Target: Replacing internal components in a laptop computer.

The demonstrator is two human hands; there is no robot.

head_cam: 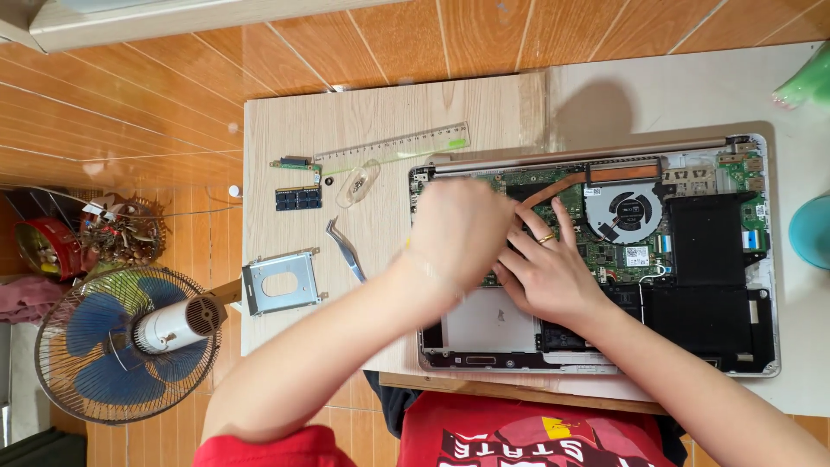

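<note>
An opened laptop (pixel 761 259) lies bottom up on the light wooden table (pixel 285 112), showing its green circuit board, black cooling fan (pixel 631 212) and copper heat pipe (pixel 562 183). My left hand (pixel 458 229) is motion-blurred over the board's left part, its fingers curled. I cannot make out whether it holds something. My right hand (pixel 549 268), with a ring on one finger, rests beside it with its fingers spread on the board, holding nothing.
Left of the laptop lie a clear ruler (pixel 393 144), a memory stick (pixel 298 198), a small connector board (pixel 294 162), a clear plastic piece (pixel 357 185), tweezers (pixel 344 249) and a metal drive bracket (pixel 279 283). An electric fan (pixel 125 342) stands on the floor at left.
</note>
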